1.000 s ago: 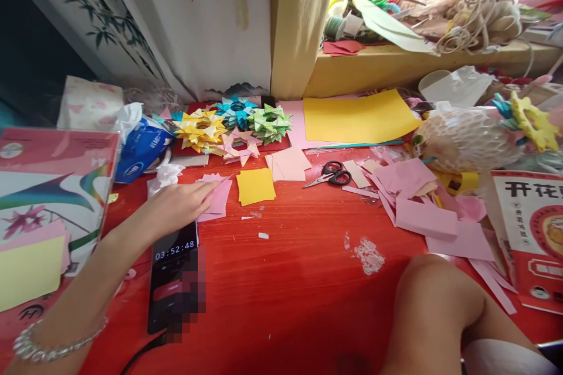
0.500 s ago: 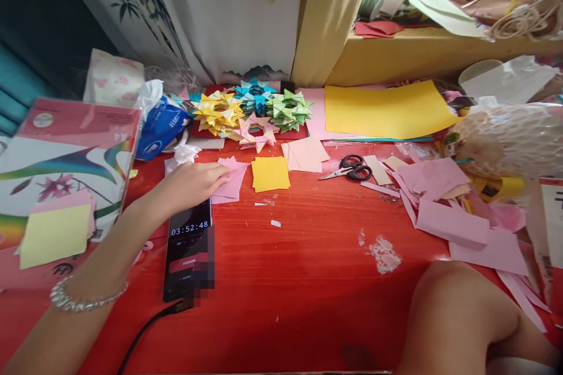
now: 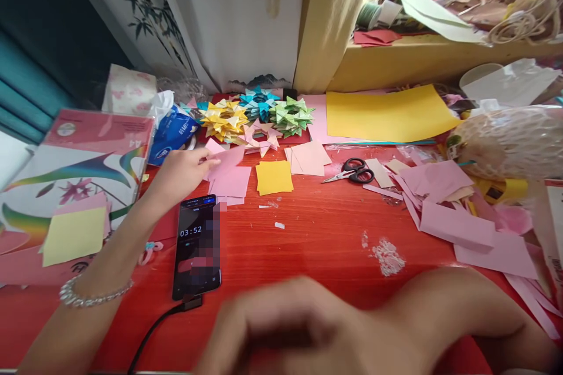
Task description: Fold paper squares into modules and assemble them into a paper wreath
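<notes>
The left hand [image 3: 182, 171] reaches out over the red counter [image 3: 316, 246] and pinches a pink square [image 3: 224, 158] at its near edge, lifting that sheet off the small pink stack [image 3: 231, 183] beneath it. A bead bracelet [image 3: 90, 295] sits on that wrist. Just this side of the stack lies a phone [image 3: 196, 246], screen up, with a black cable [image 3: 153, 331] plugged into its near end. Right of the stack, just beside it, is a yellow square [image 3: 274, 177], then a pale pink one [image 3: 309, 158], then scissors [image 3: 352, 170] lying flat with their black handles to the right. Behind all these, against the wall, sit folded paper stars [image 3: 257, 114] in yellow, blue, green and pink. A paper pack [image 3: 79, 167] lies at the left, a yellow note [image 3: 74, 235] on it. Pink offcuts [image 3: 453, 211] are scattered at the right, and a big yellow sheet [image 3: 389, 114] lies behind them.

The right hand [image 3: 285, 334] is low and close, blurred, fingers loosely curled; whether it holds anything I cannot tell.
</notes>
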Demonstrator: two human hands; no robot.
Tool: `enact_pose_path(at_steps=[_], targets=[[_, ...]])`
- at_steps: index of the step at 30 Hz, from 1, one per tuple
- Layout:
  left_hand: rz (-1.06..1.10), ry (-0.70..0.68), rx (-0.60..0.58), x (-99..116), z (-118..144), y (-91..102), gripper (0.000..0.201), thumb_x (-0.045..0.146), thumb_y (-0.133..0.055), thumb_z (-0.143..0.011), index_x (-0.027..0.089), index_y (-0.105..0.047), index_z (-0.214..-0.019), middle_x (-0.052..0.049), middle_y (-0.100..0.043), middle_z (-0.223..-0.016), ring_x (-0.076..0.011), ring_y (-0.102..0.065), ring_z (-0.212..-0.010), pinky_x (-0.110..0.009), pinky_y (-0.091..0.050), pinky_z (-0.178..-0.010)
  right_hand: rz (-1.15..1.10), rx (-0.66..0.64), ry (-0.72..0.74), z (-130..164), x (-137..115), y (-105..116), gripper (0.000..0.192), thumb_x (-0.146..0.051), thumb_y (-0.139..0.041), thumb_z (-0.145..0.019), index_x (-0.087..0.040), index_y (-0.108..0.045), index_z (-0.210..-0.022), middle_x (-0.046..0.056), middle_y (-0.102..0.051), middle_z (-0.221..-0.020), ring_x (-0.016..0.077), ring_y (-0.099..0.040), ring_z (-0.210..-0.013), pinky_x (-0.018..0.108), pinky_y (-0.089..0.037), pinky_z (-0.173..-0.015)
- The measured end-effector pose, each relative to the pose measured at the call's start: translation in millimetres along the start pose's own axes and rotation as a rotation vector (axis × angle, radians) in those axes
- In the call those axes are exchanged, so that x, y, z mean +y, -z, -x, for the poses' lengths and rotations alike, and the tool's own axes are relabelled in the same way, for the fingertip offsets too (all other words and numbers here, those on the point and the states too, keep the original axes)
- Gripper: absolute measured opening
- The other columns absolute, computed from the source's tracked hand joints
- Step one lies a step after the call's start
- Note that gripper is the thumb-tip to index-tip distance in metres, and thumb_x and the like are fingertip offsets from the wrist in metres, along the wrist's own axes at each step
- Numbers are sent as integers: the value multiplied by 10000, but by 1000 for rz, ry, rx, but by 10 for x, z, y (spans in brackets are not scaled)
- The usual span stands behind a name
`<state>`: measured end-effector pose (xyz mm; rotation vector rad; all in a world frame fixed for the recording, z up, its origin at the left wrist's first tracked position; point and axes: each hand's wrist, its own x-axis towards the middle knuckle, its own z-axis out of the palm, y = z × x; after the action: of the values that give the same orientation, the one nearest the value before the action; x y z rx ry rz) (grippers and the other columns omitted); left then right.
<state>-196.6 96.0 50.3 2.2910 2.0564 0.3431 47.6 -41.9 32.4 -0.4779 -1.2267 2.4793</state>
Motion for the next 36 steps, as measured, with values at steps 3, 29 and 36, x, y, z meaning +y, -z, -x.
enact_pose_path(at_steps=[3, 29, 36], targets=[[4, -94, 222, 131, 148, 189, 265, 377, -499, -859, 158, -649, -856, -27, -674, -716, -115, -549, -572, -237, -394, -542, -152, 121, 94, -354, -465, 77, 280, -272, -638, -766, -165, -601, -1022, 49, -649, -936, 136, -627, -809, 260, -503, -727], [-191, -432, -441, -21, 59, -186, 387, 310, -375, -925, 156, -527, -1246, -98, -507, -1334, -243, -508, -1189, -371, -428, -954, -112, 1018, 28, 401, -277, 1001, 266, -369, -768, -606, -184, -651, -758, 11, -655, -639, 158, -613, -535, 223, -488, -452], [-148, -495, -371, -39, 76, -228, 408, 400, -396, -913, 200, -525, -1244, -80, -538, -1303, -224, -519, -1167, -324, -449, -912, -174, 1071, 47, 433, -353, 1117, 156, -294, -744, -655, -183, -643, -698, -49, -506, -432, 87, -439, -319, 187, -384, -310]])
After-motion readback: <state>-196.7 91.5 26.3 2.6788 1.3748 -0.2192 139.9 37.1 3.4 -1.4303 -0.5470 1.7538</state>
